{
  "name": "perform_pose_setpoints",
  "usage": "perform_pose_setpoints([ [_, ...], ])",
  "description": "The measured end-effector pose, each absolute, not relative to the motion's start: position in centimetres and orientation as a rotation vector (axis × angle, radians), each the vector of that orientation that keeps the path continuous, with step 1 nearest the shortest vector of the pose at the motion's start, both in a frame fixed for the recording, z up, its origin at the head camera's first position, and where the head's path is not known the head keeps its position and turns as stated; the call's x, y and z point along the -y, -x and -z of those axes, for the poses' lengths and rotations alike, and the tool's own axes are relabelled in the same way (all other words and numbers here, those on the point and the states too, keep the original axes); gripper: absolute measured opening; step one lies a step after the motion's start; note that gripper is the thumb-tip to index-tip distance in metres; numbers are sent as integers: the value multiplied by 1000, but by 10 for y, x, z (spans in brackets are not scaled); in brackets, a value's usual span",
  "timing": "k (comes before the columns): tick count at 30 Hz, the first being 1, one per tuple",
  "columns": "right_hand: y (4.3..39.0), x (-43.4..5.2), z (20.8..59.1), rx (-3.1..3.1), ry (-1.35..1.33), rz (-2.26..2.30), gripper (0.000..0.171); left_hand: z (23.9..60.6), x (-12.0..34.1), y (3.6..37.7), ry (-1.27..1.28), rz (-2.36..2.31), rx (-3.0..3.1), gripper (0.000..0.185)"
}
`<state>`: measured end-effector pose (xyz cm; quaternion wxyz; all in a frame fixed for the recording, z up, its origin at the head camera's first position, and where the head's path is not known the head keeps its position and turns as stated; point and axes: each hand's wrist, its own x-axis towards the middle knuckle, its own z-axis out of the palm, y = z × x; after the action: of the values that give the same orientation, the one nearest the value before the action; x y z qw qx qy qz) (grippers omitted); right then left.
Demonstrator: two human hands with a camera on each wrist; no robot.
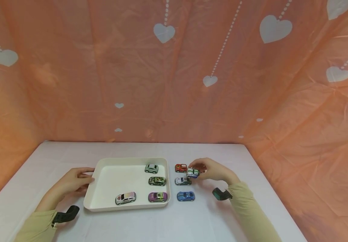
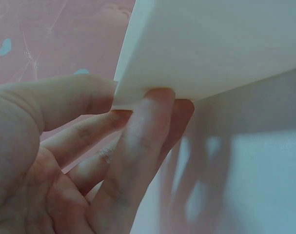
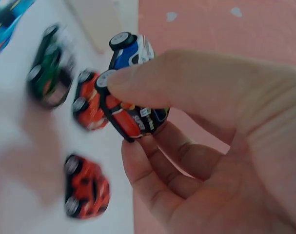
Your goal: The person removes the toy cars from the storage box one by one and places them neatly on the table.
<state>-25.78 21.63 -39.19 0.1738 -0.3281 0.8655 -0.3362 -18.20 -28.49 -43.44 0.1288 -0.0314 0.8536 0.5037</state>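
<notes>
**Four toy cars in the tray, one lifted, more on the table**

Head view: four die-cast toy cars are seen already lying in the shallow white plastic tray (image 1: pixel 101 193): a pale green one (image 1: pixel 151 168), a camouflage-patterned one (image 1: pixel 157 180), a purple one (image 1: pixel 157 197) and a white patterned one (image 1: pixel 125 198). Outside it, on the white table (image 1: pixel 210 218), a red car (image 1: pixel 180 167), a white-and-dark car (image 1: pixel 182 181) and a blue car (image 1: pixel 186 196) are left just beside the tray's right wall. A white, green and blue toy car (image 1: pixel 192 173) is held above this group by the right hand (image 1: pixel 213 170). Judged from this, the loading is roughly half done. The left hand (image 1: pixel 72 181) is laid against the tray's left rim.

Left wrist view: the tray's edge (image 2: pixel 187 58) is pinched lightly, the thumb (image 2: pixel 55 97) placed on top and the fingers (image 2: pixel 143 141) curled beneath.

Right wrist view: the lifted car (image 3: pixel 133 114) is pinched between thumb (image 3: pixel 187 78) and curled fingers, its underside turned toward the camera. Two red cars appear on the table below; the frame is blurred.
</notes>
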Motion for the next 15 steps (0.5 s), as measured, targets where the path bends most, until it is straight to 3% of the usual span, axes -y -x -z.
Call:
perform_pose_setpoints([
  [15, 253, -250, 416, -2427, 854, 973, 46, 434, 285, 181, 77, -1458, -2490, 56],
])
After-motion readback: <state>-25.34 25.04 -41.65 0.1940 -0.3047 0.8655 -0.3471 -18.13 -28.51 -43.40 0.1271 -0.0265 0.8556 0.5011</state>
